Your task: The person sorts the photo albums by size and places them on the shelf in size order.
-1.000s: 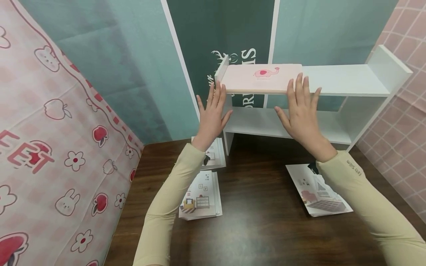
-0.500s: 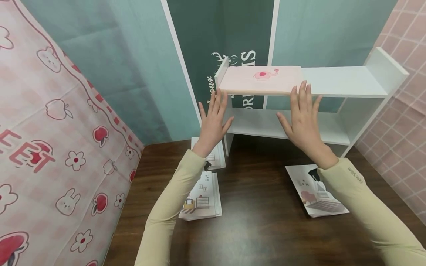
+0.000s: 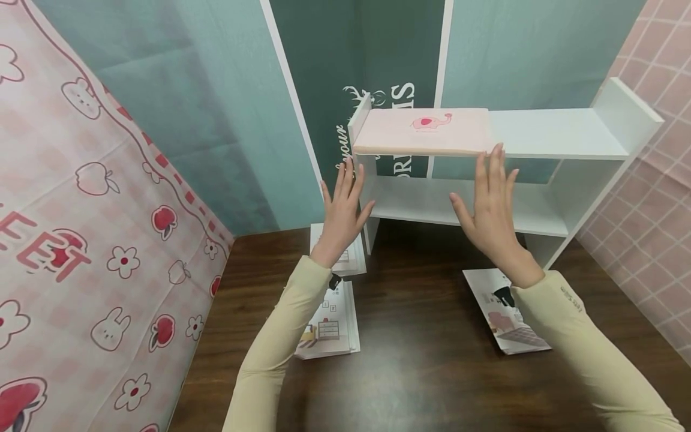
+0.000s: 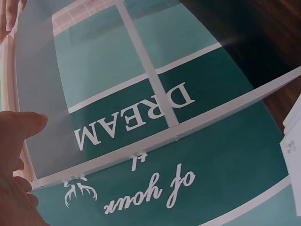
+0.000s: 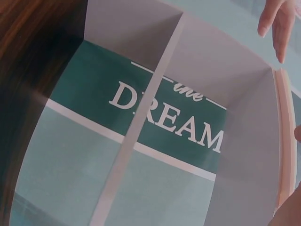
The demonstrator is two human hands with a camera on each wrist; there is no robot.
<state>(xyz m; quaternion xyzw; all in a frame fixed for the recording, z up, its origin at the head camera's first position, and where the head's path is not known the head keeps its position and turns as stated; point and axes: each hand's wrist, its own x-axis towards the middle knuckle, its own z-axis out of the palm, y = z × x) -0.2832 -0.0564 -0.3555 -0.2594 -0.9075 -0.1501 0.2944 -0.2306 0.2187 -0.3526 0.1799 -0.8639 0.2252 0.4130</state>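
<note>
Straight fingers on the left hand [image 3: 341,216] point away from the person, slightly parted, with the thumb held out to the side. On the right hand [image 3: 491,219] the first three fingers lie close together, the little finger a bit apart and the thumb spread wide. Neither hand grips anything; whether any fingertip touches what lies before it, I cannot tell.

Just beyond the fingertips is a pink book [image 3: 410,133] with an elephant on its cover, lying flat on the top of a white two-tier shelf unit [image 3: 561,133], at its left end, by the raised side panel. The left fingertips are near the book's front left corner, the right ones just beside its front right corner. Below, the lower shelf [image 3: 415,198] stretches behind both hands.

Under the left wrist, partly hidden, are a far paper stack [image 3: 353,258] and a near paper stack [image 3: 332,330]; a right paper stack [image 3: 499,315] lies partly beneath the other forearm. All rest on a dark wooden table [image 3: 399,384]. Behind the unit hangs a teal-and-green backdrop [image 3: 502,54] with white lettering.
</note>
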